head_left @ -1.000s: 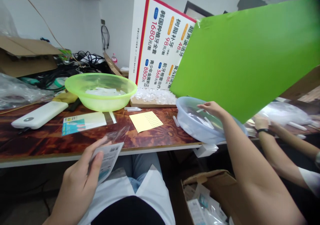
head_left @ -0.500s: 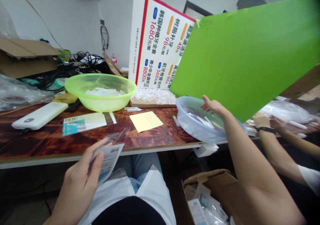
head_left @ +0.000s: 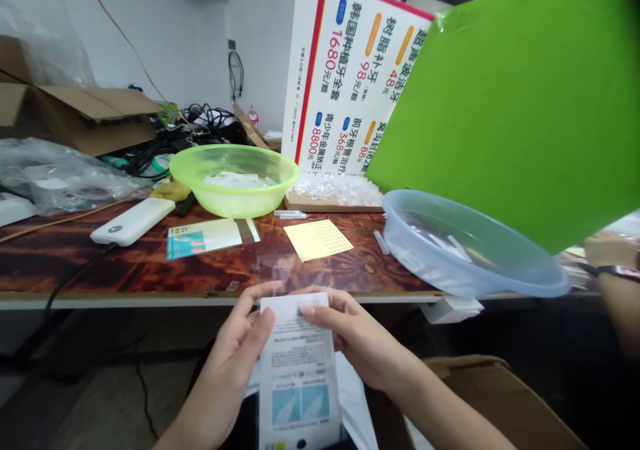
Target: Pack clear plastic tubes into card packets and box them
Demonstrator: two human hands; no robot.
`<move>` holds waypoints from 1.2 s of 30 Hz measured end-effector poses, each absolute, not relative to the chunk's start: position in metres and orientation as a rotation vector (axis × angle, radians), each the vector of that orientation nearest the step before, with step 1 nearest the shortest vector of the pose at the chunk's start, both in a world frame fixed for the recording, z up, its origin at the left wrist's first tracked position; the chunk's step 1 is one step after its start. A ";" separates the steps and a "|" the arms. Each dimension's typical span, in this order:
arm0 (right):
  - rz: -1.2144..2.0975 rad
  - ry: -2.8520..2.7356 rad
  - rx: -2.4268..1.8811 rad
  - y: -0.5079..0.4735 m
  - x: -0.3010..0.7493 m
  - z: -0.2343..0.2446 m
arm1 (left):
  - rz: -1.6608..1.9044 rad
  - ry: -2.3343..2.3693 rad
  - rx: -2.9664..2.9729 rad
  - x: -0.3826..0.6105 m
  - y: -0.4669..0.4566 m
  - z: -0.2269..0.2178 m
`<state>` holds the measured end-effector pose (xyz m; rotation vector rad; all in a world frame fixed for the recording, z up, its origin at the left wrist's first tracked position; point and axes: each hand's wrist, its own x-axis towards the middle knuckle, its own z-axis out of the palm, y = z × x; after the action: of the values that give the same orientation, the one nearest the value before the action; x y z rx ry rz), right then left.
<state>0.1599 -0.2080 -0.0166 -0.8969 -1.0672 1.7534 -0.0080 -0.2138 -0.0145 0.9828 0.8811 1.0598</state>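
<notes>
In front of my lap a clear plastic packet with a printed card point(head_left: 299, 363) hangs between both hands, its transparent flap point(head_left: 295, 270) toward the table. Gripping its left edge is my left hand point(head_left: 235, 347), thumb on the front. My right hand point(head_left: 357, 333) pinches the upper right side, thumb over the card's top; its other fingers are behind the packet, partly hidden. Just beyond, a yellow sheet of small stickers point(head_left: 317, 238) lies on the table, with another packet with a blue print point(head_left: 213, 238) to its left.
A green basin point(head_left: 235, 200) and a blue basin point(head_left: 465, 277) hold white pieces. Between them stands a cardboard tray point(head_left: 330, 205) of clear bits. A white power bank point(head_left: 133, 222) lies left. A large green board point(head_left: 500, 117) leans behind. Another person's wrist point(head_left: 617, 270) shows at right.
My right hand has come back from the blue basin to the packet. The left hand has brought the packet toward the middle, its printed side now facing me. The view has swung left.
</notes>
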 end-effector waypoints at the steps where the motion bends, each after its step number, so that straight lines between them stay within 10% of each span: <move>1: 1.743 -0.984 -0.908 -0.209 0.156 -0.021 | 1.062 0.882 1.000 -0.008 -0.212 -0.015; 36: 1.419 -0.988 -0.633 -0.214 0.161 -0.057 | 1.012 0.856 1.398 -0.049 -0.188 -0.037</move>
<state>0.1608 -0.2135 -0.0570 -0.6330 -0.9882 1.4188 -0.0489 -0.1875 -0.0374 1.3977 0.8560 1.0120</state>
